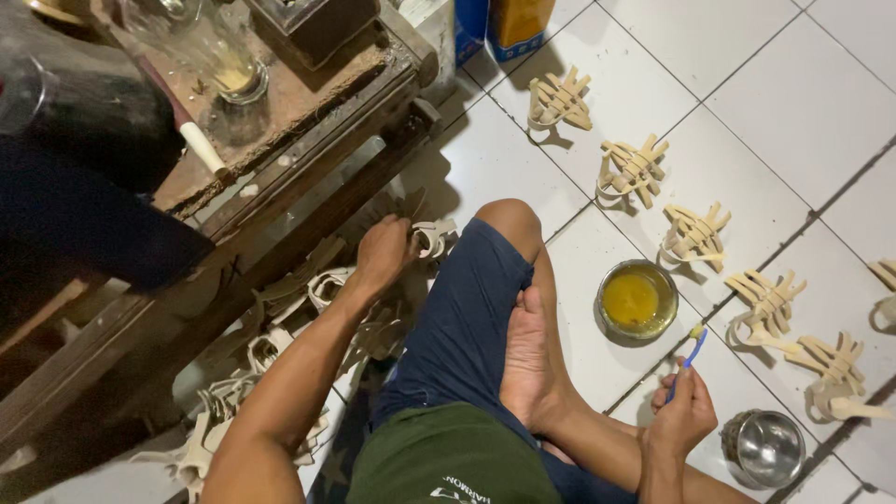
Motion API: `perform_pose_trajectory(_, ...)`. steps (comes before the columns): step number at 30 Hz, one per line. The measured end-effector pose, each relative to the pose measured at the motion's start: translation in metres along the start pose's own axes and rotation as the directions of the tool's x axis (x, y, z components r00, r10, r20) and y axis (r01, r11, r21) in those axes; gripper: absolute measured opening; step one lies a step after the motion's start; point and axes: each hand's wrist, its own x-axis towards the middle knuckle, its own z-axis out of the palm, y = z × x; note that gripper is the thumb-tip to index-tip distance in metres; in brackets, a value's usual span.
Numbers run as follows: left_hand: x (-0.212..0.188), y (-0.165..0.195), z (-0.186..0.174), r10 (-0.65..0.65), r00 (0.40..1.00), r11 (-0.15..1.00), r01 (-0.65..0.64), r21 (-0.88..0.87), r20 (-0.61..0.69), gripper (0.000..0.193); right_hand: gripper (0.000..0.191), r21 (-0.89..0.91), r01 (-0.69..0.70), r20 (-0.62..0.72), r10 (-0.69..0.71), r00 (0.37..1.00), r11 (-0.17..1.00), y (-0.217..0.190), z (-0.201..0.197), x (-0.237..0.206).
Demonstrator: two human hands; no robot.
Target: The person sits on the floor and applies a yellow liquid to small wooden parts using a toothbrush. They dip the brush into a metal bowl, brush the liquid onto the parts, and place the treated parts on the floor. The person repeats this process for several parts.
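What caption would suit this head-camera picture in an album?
Seated on a tiled floor, left hand reaches into wooden cut-outs while right hand holds a blue brush near a bowl of yellow liquid.

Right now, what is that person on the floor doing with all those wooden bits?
A person sits on the tiled floor. The left hand reaches into a pile of wooden pieces by the workbench. The right hand holds a blue brush near a bowl of yellow liquid. Finished pieces lie in a row.

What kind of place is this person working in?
Probably a small home craft workshop, worked on the floor. Finished woven pieces lie in a row on white tiles, a bowl of yellow glue sits nearby, and a worn wooden workbench stands alongside.
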Motion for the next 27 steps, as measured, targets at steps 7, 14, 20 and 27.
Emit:
perform_pose_trajectory(7, 0.007, -0.003, -0.022, 0.033, 0.995, 0.998, -0.038, -0.047, -0.094, 0.025, 0.025, 0.067, 0.018, 0.117, -0.026, 0.993, 0.998, -0.014, 0.038, -0.028)
perform_pose_trajectory(14, -0.037, 0.119, -0.016, 0.365, 0.864, 0.885, -0.438, -0.159, -0.348, 0.041, 0.031, 0.114, 0.171, 0.476, -0.205, 0.855, 0.979, -0.066, 0.144, -0.083)
perform_pose_trajectory(20, -0.055, 0.147, -0.016, 0.308, 0.935, 0.801, -0.356, -0.481, -0.178, 0.036, 0.029, -0.066, 0.15, 0.463, -0.102, 0.88, 0.987, -0.11, 0.148, -0.08)
perform_pose_trajectory(27, -0.057, 0.15, -0.006, 0.453, 0.854, 0.733, -0.52, -0.439, -0.257, 0.045, 0.023, -0.04, 0.018, 0.538, 0.006, 0.843, 0.999, -0.09, 0.135, -0.077)
